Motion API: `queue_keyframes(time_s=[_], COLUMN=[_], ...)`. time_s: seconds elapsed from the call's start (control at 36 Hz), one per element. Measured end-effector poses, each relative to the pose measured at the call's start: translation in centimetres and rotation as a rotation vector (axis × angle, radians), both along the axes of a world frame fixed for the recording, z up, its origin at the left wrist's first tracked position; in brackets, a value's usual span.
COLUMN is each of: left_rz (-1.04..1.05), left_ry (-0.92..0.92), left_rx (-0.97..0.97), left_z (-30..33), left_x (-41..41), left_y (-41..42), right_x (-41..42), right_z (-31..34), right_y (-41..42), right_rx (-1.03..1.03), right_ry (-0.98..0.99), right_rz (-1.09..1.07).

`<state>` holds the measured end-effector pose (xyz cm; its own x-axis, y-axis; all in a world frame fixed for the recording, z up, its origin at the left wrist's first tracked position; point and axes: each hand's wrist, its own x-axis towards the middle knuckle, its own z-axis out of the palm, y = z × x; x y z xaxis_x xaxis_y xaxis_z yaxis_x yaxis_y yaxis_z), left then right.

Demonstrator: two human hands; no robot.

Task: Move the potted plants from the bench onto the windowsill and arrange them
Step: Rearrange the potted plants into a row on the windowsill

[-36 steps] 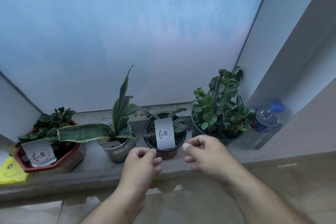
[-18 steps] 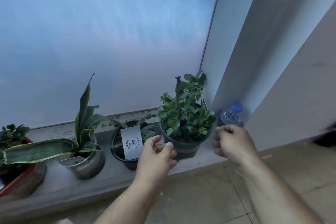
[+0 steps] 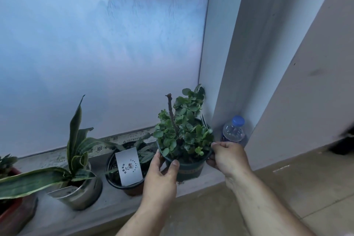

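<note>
On the windowsill (image 3: 193,187) before frosted glass, the left hand (image 3: 160,176) and right hand (image 3: 228,156) clasp the leafy plant's dark pot (image 3: 189,168) from opposite sides, probably to steady and position it.

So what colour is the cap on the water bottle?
Blue, on the clear water bottle in the head view.

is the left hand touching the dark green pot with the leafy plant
Touching. The head view shows the left hand wrapped on the dark green pot, thumb pressed on its rim; the right hand grips the opposite side.
</note>
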<state>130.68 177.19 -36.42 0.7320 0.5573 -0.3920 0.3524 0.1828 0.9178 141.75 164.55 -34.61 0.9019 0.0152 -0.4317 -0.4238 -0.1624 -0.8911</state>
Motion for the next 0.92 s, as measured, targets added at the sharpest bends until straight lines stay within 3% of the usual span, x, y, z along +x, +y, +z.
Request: queue_keyframes(time_s=[0.11, 0.31, 0.53, 0.78, 0.92], left_rz=[-0.004, 0.222, 0.184, 0.070, 0.166], left_ry=[-0.020, -0.082, -0.079, -0.133, -0.124], left_rx=[-0.021, -0.022, -0.040, -0.066, -0.080], left_z=[-1.2, -1.0, -0.3, -0.8, -0.7], left_x=[0.5, 0.2, -0.5, -0.3, -0.7], left_y=[1.0, -0.2, -0.9, 0.9, -0.4], right_x=[-0.6, -2.0, -0.9, -2.2, -2.3], right_z=[-0.1, 0.2, 0.1, 0.4, 1.3], right_y=[0.2, 0.1, 0.1, -0.3, -1.1], right_rx=[0.043, 0.084, 0.038, 0.053, -0.032], right_ry=[0.063, 0.190, 0.048, 0.182, 0.186], right_rz=[-0.006, 0.102, 0.045, 0.138, 0.247])
